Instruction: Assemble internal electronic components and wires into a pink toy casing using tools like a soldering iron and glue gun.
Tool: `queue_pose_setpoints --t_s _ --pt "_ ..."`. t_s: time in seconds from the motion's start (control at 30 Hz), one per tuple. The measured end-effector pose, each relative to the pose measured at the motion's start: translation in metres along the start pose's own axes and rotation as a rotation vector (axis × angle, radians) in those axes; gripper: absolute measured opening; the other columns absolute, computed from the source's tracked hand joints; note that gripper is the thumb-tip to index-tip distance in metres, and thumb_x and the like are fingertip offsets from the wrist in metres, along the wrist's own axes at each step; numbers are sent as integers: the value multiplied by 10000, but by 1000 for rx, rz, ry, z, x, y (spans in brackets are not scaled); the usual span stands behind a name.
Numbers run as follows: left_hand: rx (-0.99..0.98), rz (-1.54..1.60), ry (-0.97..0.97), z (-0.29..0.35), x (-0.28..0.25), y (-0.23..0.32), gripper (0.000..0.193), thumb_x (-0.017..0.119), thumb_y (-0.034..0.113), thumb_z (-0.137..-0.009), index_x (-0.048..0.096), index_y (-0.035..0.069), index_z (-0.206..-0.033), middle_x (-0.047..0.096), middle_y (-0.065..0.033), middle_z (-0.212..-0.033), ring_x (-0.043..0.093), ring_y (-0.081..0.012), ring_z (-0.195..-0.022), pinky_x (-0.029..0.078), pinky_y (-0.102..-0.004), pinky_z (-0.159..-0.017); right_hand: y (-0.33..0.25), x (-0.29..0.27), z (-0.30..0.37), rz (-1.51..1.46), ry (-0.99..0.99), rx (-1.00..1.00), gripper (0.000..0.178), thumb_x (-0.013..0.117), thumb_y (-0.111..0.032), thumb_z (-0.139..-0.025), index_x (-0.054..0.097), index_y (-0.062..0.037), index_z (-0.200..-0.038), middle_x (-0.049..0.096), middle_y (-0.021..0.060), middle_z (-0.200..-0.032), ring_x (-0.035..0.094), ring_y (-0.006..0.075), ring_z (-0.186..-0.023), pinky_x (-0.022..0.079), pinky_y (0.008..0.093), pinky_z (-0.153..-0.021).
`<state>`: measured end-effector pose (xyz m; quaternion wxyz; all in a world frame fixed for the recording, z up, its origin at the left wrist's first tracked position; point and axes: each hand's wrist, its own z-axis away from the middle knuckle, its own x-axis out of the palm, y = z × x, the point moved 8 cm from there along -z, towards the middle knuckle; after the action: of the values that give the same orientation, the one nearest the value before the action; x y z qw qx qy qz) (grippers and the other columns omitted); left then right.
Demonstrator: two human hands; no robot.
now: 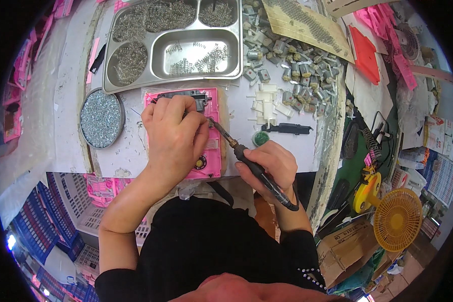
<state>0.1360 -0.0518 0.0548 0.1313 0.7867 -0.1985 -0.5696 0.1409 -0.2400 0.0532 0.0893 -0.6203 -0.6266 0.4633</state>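
Observation:
My right hand [277, 162] grips a soldering iron [256, 171] like a pen, its metal tip slanting up and left to the right part of a pink plastic casing [214, 153]. Over the casing's left and middle, my left hand [171, 133] is closed, thumb and fingers bent together close to the tip. Whatever those fingers pinch is hidden beneath them. A black plastic part [200, 99] sits at the casing's far end, partly covered by my fingers. Near the casing's close end, a small round dark part [201, 162] shows beside my left wrist.
A metal compartment tray [186, 80] of springs stands beyond the casing. At left is a round dish [101, 118] of small metal pieces. Small motors [302, 75], white plastic parts [267, 103], a black strip [289, 129] and a small green-filled container [260, 138] lie right. A yellow fan [397, 219] stands lower right.

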Motion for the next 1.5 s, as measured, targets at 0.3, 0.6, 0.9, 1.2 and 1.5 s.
queue_pose_setpoints --t_s 0.3,0.6,0.9,1.2,1.5 --pt "-8 -13 -6 0 0 0 166 794 94 -734 679 95 -853 585 -47 -1012 562 -264 -985 347 -426 -935 -2 -4 2 17 11 -3 377 877 -32 -728 675 -45 -1047 658 74 -732 588 209 -550 441 303 -477" --pt "-4 -21 10 0 0 1 161 795 96 -735 677 94 -844 586 -46 -1006 563 -264 -973 349 -425 -934 -1 -3 4 9 13 -2 390 880 -28 -720 674 -47 -1051 669 74 -741 593 212 -557 448 300 -485" --pt "-3 -24 8 0 1 1 150 796 102 -734 685 96 -834 586 -43 -998 566 -259 -969 351 -416 -926 -2 -11 2 24 33 22 364 854 3 -726 670 -19 -1039 660 101 -728 609 230 -576 457 313 -509" --pt "-6 -179 -12 12 -29 -21 364 794 261 -801 653 110 -1102 600 -54 -1145 571 -251 -1140 317 -476 -1034 1 -21 2 40 47 27 373 867 7 -712 685 -14 -1037 674 102 -746 616 236 -574 471 313 -501" --pt "291 15 -10 6 -34 -15 249 807 150 -773 707 133 -1000 668 -10 -1002 627 -218 -963 378 -423 -906 -4 -10 -6 2 60 1 373 871 9 -710 685 -2 -1033 667 106 -737 607 240 -571 468 320 -503"
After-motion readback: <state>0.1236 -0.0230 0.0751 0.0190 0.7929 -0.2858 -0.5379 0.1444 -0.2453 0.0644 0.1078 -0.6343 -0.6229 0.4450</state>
